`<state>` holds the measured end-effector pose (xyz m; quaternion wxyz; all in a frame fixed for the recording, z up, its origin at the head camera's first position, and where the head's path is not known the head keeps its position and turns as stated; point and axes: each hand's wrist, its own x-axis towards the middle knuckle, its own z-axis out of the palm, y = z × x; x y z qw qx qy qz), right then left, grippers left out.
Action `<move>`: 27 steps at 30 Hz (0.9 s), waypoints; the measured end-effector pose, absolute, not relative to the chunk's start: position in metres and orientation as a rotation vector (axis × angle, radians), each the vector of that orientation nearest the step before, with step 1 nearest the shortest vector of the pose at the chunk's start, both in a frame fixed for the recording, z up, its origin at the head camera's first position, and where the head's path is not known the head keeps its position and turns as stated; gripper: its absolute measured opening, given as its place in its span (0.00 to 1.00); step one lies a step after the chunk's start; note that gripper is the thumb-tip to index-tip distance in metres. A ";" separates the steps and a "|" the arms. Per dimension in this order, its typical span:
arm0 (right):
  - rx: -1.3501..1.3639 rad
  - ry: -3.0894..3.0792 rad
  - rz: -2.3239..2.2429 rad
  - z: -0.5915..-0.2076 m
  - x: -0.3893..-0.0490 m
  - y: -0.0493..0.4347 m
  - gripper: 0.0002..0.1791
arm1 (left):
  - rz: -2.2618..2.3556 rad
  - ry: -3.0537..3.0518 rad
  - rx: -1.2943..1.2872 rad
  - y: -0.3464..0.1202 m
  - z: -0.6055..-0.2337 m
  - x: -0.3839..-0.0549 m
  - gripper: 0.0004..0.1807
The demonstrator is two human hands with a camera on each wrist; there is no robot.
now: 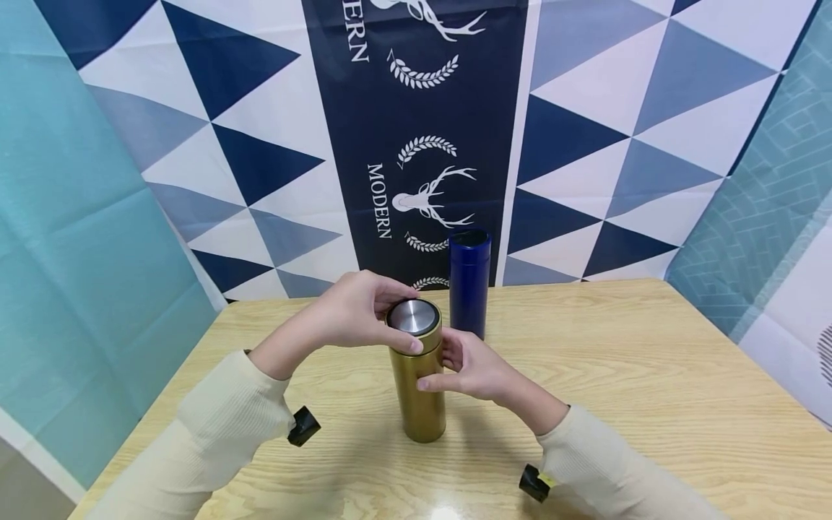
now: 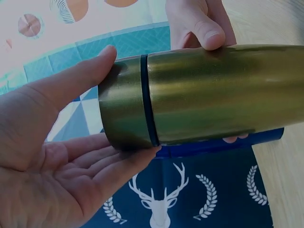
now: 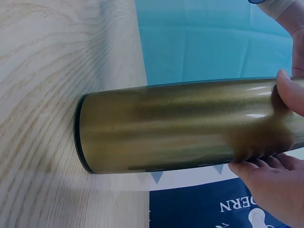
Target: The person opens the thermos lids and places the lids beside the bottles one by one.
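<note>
A gold thermos bottle (image 1: 422, 397) with a brushed-steel disc on top stands upright, its base at the tabletop in the head and right wrist views. My left hand (image 1: 347, 314) holds its gold cap (image 2: 124, 102), thumb on the near side and fingers around the far side. A dark ring (image 2: 148, 99) shows between cap and body. Lower down, my right hand (image 1: 477, 368) grips the upper body, thumb in front and fingers behind. The right wrist view shows that thumb (image 3: 289, 92) and fingers (image 3: 266, 180) on opposite sides of the bottle.
A dark blue bottle (image 1: 469, 289) stands behind the gold one, close past the right hand. The light wooden table (image 1: 585, 347) ends at a patterned cloth (image 1: 578, 137) with deer prints. Teal cloth (image 1: 97, 217) hangs at the left.
</note>
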<state>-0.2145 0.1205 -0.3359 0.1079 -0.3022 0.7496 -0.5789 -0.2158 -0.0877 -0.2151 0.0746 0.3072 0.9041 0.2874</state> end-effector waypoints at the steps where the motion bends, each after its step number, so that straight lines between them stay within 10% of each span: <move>1: -0.890 2.209 -1.701 -0.336 -0.214 0.120 0.36 | 0.853 2.700 0.955 -0.088 -0.215 -0.216 0.39; 27: -0.874 2.228 -1.728 -0.335 -0.212 0.117 0.35 | 0.887 2.203 1.210 -0.094 -0.202 -0.262 0.37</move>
